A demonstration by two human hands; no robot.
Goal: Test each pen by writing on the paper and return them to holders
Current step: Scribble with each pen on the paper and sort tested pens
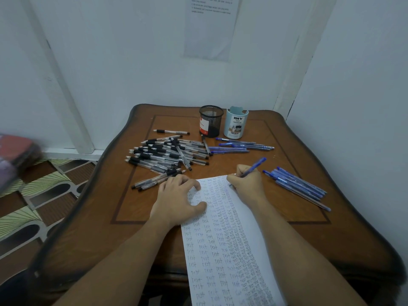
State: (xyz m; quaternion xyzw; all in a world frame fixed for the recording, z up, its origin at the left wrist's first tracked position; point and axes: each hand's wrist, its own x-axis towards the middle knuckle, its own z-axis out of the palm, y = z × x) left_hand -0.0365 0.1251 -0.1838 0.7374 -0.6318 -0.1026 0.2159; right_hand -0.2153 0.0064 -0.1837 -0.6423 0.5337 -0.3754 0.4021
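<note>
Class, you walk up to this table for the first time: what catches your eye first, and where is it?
The long paper at the near edge, crammed with rows of "test", strikes first; the right hand writes at its top with a blue pen while the left hand rests on it. Next, the heap of black pens left of centre, and the mesh holder and blue holder at the back.
</note>
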